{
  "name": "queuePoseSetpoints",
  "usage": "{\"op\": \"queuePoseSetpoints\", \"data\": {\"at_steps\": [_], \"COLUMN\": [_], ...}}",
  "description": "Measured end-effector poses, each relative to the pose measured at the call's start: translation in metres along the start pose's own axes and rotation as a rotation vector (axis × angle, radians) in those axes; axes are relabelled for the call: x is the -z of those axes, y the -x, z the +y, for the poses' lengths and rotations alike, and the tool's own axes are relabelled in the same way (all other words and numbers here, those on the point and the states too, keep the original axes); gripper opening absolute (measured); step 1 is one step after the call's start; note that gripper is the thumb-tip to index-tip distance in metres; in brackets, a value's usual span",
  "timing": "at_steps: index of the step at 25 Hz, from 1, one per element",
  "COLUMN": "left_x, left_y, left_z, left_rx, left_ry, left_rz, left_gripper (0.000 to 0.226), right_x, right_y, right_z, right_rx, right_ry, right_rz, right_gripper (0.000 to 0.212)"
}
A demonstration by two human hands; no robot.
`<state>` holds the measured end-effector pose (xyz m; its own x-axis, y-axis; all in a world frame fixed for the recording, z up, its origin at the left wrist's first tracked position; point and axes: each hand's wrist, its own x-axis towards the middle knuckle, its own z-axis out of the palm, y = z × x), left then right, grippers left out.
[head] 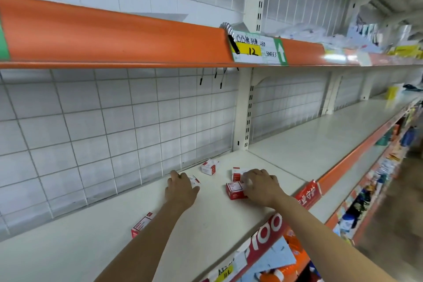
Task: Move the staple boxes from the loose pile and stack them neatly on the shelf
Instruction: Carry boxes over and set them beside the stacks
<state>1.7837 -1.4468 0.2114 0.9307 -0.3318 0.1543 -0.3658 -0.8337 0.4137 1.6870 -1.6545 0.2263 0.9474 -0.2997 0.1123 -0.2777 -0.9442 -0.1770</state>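
Five small red-and-white cardboard staple boxes lie scattered on the white metal shelf (206, 231). One (141, 224) lies far left; the left hand's (180, 188) grip closes on another (195, 181), the right hand's (261, 186) on the red one (234, 190). Gathering is underway; stacking them squarely comes next.

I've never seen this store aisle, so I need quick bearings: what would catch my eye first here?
The long orange shelf edge across the top, with a handwritten price tag clipped to it. Below, on the pale shelf, both hands reach among small red-and-white staple boxes: the left hand grips one box, the right hand rests over another.
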Motion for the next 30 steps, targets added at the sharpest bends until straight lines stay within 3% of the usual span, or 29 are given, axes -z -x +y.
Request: {"op": "queuePoseSetpoints", "data": {"at_steps": [7, 10, 15, 18, 20, 24, 30], "left_x": [0.029, 0.035, 0.013, 0.014, 0.022, 0.044, 0.074], "left_y": [0.006, 0.014, 0.024, 0.025, 0.029, 0.041, 0.065], "left_z": [-0.033, -0.033, -0.015, -0.016, -0.022, -0.039, -0.063], "left_rx": [-0.229, -0.199, -0.121, -0.098, -0.153, -0.267, -0.269], "left_ry": [0.199, 0.235, 0.21, 0.141, 0.068, 0.127, 0.12], "left_rz": [-0.319, -0.392, -0.214, -0.177, -0.121, 0.073, 0.157], "left_gripper": [0.054, 0.053, 0.069, 0.06, 0.047, 0.035, 0.038], "right_x": [-0.008, -0.007, -0.002, 0.005, 0.005, 0.004, 0.0], "right_y": [-0.039, -0.052, -0.046, -0.031, -0.02, 0.003, 0.019], "right_z": [-0.008, -0.022, -0.053, -0.062, -0.066, -0.069, -0.102], "right_rx": [-0.021, -0.045, 0.002, 0.085, 0.207, 0.352, 0.472], "right_ry": [-0.111, -0.033, -0.11, -0.208, -0.159, -0.331, -0.421], "right_rz": [-0.063, -0.051, -0.18, -0.255, -0.201, 0.021, 0.061], "right_gripper": [0.04, 0.04, 0.049, 0.047, 0.045, 0.043, 0.037]}}
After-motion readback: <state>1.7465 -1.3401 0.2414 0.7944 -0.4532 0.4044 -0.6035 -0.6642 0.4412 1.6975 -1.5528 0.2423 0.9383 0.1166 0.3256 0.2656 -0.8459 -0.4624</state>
